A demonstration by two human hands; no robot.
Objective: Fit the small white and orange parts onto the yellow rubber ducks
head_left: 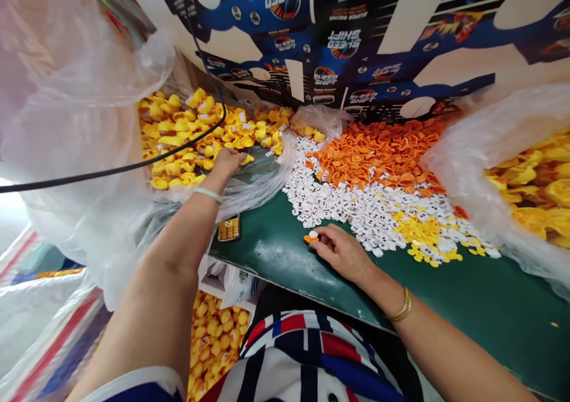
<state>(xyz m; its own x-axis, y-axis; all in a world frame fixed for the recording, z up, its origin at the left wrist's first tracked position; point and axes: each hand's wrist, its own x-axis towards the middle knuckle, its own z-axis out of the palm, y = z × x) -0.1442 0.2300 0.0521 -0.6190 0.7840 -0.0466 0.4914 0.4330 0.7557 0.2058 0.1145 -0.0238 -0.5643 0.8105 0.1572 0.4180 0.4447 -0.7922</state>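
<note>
Table: a green work table (499,295) runs across the view, the reference for everything else, with its bare stretch nearest the person.
Backdrop: one printed blue "Speed Shift" cardboard sheet (356,40) stands behind the table, apparently walling off the far side.
Bags: two clear plastic bags, the left one (84,135) at the table's left end and the right one (463,158) at its right end, have mouths spread open, seemingly for easy reach.
Ducks: three masses of yellow rubber ducks, a left heap (178,135) beyond the table's left end, a right load (534,188) and a lower batch (214,336) below the near edge.
Piles: three loose heaps lie on the table, orange plastic pieces (378,152), white dotted pieces (356,212) and yellow plastic pieces (427,230), too many to count, probably kept apart by colour.
Hands: two, well apart. The left hand (227,163) reaches over the table's far-left corner to the ducks; the right hand (341,252) rests on the table, pinching one small orange-and-white bit (310,237).
Small items: one gold-coloured phone (229,228) lies on the table's left edge.
</note>
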